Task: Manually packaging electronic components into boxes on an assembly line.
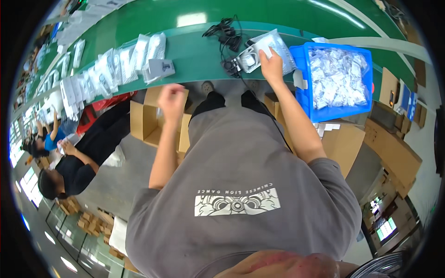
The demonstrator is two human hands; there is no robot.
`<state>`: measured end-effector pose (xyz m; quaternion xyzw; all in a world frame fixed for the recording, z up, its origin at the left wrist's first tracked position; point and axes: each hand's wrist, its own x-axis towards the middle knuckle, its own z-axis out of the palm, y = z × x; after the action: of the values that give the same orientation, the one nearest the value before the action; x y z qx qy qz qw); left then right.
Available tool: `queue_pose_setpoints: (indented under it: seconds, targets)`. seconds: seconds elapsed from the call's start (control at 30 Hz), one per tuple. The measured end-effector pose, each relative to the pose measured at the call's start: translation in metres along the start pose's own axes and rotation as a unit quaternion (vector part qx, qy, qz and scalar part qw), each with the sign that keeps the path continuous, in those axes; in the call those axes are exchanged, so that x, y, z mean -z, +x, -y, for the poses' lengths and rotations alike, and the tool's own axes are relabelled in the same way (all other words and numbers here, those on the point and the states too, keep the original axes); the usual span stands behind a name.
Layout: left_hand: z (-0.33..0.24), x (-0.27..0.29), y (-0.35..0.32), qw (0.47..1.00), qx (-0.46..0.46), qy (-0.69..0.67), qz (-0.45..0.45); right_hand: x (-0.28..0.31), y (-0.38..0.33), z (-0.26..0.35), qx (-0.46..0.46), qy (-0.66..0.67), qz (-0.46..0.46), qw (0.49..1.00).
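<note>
My right hand (pixel 272 67) is closed on a clear plastic bag (pixel 281 45) at the bench's near edge. Beside the fingers and partly under the bag lies a white box (pixel 249 58) with a picture on it. My left hand (pixel 171 102) hangs in the air just before the bench, slightly blurred. Its fingers are curled in, and I see nothing in them. Black cables with adapters (pixel 228 38) lie on the bench left of the white box.
A blue bin (pixel 301 99) full of small clear packets stands on the right. Bagged items (pixel 125 58) and a small grey-white box (pixel 160 68) line the green bench's left. An open carton (pixel 150 118) stands below my left hand. Another person (pixel 76 169) works at the left.
</note>
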<state>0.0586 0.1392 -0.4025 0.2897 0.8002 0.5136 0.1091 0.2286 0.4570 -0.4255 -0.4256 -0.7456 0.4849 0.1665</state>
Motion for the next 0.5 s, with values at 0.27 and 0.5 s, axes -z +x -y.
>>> queue_pose_setpoints:
  seconds: [0.27, 0.5]
  targets:
    - [-0.109, -0.09, 0.045, 0.945, -0.08, -0.138, 0.287, 0.09, -0.024, 0.069, 0.101, 0.096, 0.234, 0.962]
    - [-0.163, -0.155, 0.034, 0.842, 0.2, -0.372, 0.336, 0.116, -0.016, 0.088, 0.097, 0.067, 0.225, 0.967]
